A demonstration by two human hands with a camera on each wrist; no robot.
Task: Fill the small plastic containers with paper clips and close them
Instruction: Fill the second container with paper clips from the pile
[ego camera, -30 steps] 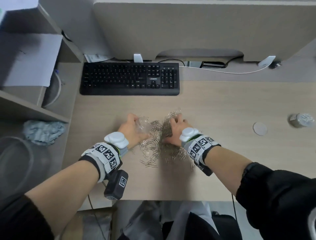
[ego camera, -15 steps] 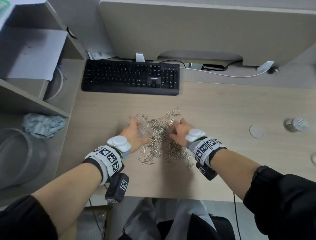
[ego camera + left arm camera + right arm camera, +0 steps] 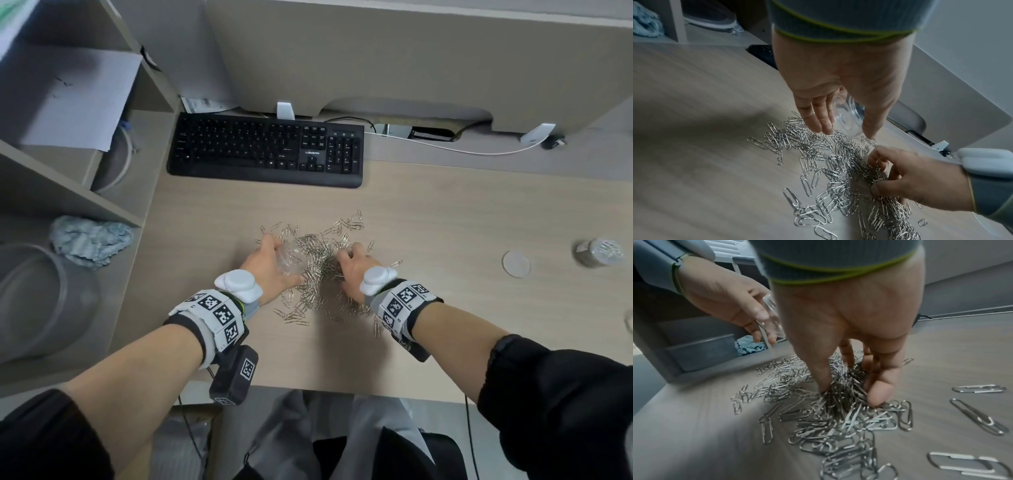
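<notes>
**One jar looks full, one is being filled**

Near the desk's (image 3: pixel 445 212) front edge, the right hand (image 3: pixel 352 270) bunches its fingers in the paper clips (image 3: pixel 318 274), pinching some up. Just beside it, the left hand (image 3: pixel 267 267) curls around a clear container (image 3: pixel 291 262) that looks empty. By the right edge, a second container (image 3: pixel 597 253) looks filled, but its lid (image 3: pixel 515 263) lies beside it. Filling and closing are still left.

Both forearms stretched forward over the surface, left grip (image 3: pixel 270 265) cupped with fingers curled, right grip (image 3: pixel 349 265) palm down, fingertips (image 3: pixel 877 395) bunched together.
</notes>
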